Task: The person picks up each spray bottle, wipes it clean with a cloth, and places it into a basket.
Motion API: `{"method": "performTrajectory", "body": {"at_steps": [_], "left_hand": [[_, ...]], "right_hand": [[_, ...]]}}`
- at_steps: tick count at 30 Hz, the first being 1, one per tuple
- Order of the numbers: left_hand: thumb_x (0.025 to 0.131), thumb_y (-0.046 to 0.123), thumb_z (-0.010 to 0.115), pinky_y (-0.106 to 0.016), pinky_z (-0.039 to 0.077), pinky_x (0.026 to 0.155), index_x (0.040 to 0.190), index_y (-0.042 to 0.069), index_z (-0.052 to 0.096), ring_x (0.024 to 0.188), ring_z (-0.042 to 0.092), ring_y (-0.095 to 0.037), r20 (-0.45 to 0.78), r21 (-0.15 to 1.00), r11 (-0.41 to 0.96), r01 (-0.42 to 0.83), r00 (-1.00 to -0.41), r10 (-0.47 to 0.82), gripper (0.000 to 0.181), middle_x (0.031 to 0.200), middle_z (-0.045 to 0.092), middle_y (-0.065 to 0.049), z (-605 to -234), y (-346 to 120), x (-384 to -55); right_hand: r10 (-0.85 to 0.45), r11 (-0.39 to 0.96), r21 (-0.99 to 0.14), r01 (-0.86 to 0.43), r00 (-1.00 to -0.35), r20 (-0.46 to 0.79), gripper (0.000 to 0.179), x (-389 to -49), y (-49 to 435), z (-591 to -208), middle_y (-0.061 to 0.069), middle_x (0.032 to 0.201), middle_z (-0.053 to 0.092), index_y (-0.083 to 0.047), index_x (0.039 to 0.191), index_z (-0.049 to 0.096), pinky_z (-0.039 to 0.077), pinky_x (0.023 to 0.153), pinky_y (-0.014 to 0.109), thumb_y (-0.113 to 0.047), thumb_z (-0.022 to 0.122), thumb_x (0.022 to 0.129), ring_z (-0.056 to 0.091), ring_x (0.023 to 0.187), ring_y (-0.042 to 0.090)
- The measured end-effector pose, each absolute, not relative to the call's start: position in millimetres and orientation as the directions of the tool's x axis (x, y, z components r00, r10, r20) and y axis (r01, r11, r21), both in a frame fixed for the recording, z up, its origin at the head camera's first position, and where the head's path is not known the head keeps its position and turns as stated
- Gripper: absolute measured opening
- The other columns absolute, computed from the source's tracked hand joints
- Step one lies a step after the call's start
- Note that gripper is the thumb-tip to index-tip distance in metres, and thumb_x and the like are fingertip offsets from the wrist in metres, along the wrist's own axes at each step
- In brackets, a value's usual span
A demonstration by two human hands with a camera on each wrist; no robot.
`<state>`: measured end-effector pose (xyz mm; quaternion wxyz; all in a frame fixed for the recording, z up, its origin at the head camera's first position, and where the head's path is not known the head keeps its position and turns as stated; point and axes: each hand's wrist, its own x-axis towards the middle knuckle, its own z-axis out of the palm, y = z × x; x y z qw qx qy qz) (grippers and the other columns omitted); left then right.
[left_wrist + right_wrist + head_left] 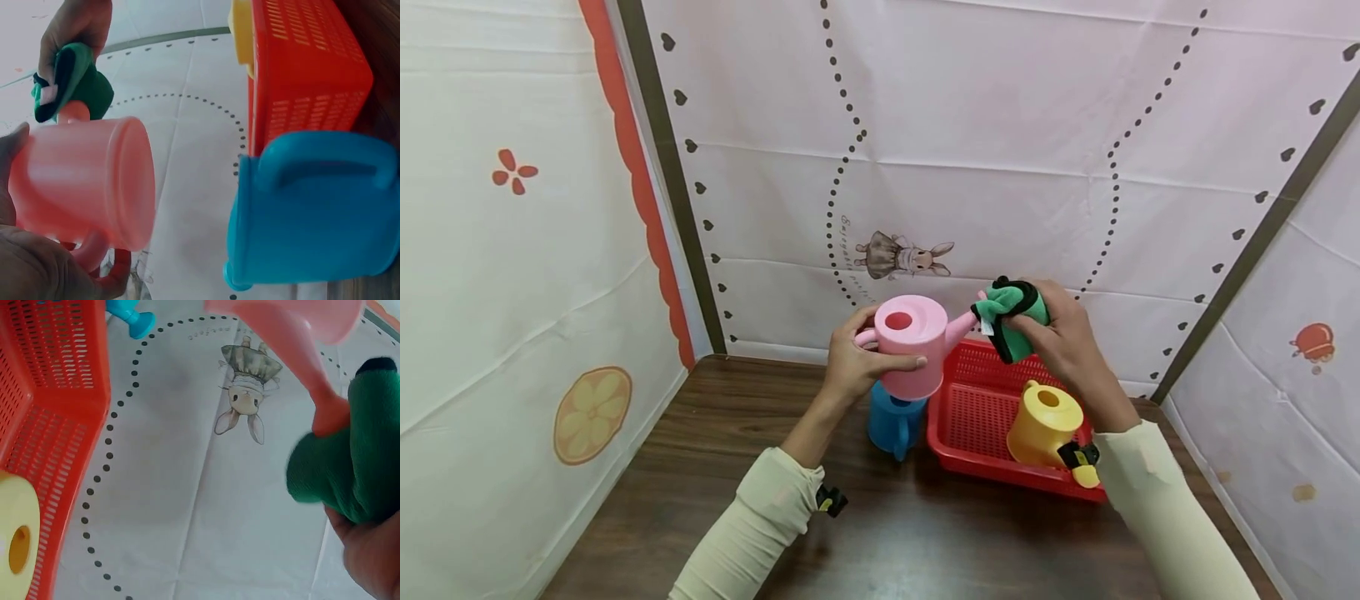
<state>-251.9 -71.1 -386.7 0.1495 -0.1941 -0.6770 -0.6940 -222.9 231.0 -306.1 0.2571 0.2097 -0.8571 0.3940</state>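
A pink toy watering can (912,346) is held up above the table by my left hand (853,362), which grips its body on the handle side, thumb across the front. My right hand (1060,329) holds a bunched green cloth (1018,321) with black edging and a white tag. The cloth wraps the tip of the pink spout (300,356). Directly below the pink can, a blue watering can (895,421) stands on the table beside a red basket (951,454). Inside the basket sits a yellow watering can (1045,421), below my right forearm.
The brown wooden table (737,467) reaches back to a printed cloth wall (1000,208) with dotted lines and a rabbit picture. More printed cloth walls close in the left and right sides. A small black camera is strapped at each wrist.
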Motion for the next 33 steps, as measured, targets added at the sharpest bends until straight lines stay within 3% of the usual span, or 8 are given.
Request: {"method": "performTrajectory", "body": {"at_steps": [6, 9, 12, 21, 26, 33], "left_hand": [[0.077, 0.01, 0.102, -0.03, 0.067, 0.095, 0.139, 0.01, 0.074, 0.118, 0.076, -0.025, 0.44, 0.895, -0.084, 0.437, -0.898, 0.018, 0.068, 0.135, 0.079, -0.014, -385.0, -60.4, -248.4], [0.079, 0.01, 0.1, -0.03, 0.068, 0.093, 0.136, 0.008, 0.074, 0.116, 0.076, -0.025, 0.429, 0.896, -0.12, 0.428, -0.903, -0.016, 0.063, 0.133, 0.079, -0.015, -384.5, -56.4, -245.9], [0.08, 0.01, 0.1, -0.03, 0.068, 0.091, 0.134, 0.007, 0.074, 0.114, 0.076, -0.024, 0.411, 0.899, -0.147, 0.413, -0.91, -0.044, 0.06, 0.132, 0.079, -0.016, -384.6, -54.4, -243.2], [0.082, 0.013, 0.099, -0.032, 0.068, 0.089, 0.137, 0.009, 0.072, 0.116, 0.074, -0.026, 0.366, 0.911, -0.179, 0.372, -0.928, -0.067, 0.061, 0.134, 0.078, -0.014, -381.8, -52.0, -240.5], [0.083, 0.017, 0.1, -0.033, 0.069, 0.09, 0.137, 0.009, 0.072, 0.119, 0.072, -0.026, 0.324, 0.911, -0.235, 0.339, -0.941, -0.101, 0.062, 0.136, 0.077, -0.013, -375.3, -52.0, -241.0], [0.086, 0.014, 0.096, -0.035, 0.071, 0.085, 0.138, 0.01, 0.071, 0.116, 0.073, -0.027, 0.297, 0.901, -0.308, 0.307, -0.952, -0.08, 0.058, 0.133, 0.076, -0.012, -374.0, -57.4, -241.1]], "right_hand": [[-0.253, 0.762, -0.157, -0.629, -0.511, 0.822, 0.049, -226.5, 210.7, -320.9, 0.031, 0.136, 0.065, 0.004, 0.145, 0.064, 0.051, 0.098, 0.062, -0.005, 0.077, 0.099, 0.055, 0.123, 0.049], [-0.304, 0.805, 0.017, -0.592, -0.389, 0.87, 0.053, -230.7, 199.2, -325.3, 0.03, 0.137, 0.066, 0.005, 0.144, 0.063, 0.052, 0.102, 0.064, -0.007, 0.082, 0.097, 0.056, 0.124, 0.049], [-0.309, 0.818, 0.073, -0.57, -0.329, 0.893, 0.054, -233.0, 191.3, -329.2, 0.029, 0.136, 0.067, 0.005, 0.142, 0.064, 0.053, 0.103, 0.062, -0.007, 0.085, 0.094, 0.057, 0.125, 0.047], [-0.339, 0.818, 0.138, -0.558, -0.274, 0.9, 0.058, -228.7, 179.3, -339.5, 0.026, 0.135, 0.07, 0.003, 0.139, 0.065, 0.056, 0.102, 0.061, -0.009, 0.092, 0.089, 0.06, 0.127, 0.046], [-0.414, 0.799, 0.192, -0.571, -0.29, 0.863, 0.07, -221.0, 171.5, -351.7, 0.026, 0.139, 0.069, 0.003, 0.143, 0.063, 0.06, 0.102, 0.059, -0.017, 0.099, 0.086, 0.06, 0.129, 0.045], [-0.336, 0.803, 0.085, -0.59, -0.329, 0.882, 0.068, -217.3, 175.0, -361.7, 0.027, 0.138, 0.067, 0.003, 0.144, 0.062, 0.057, 0.102, 0.058, -0.009, 0.096, 0.087, 0.058, 0.127, 0.045]]}}
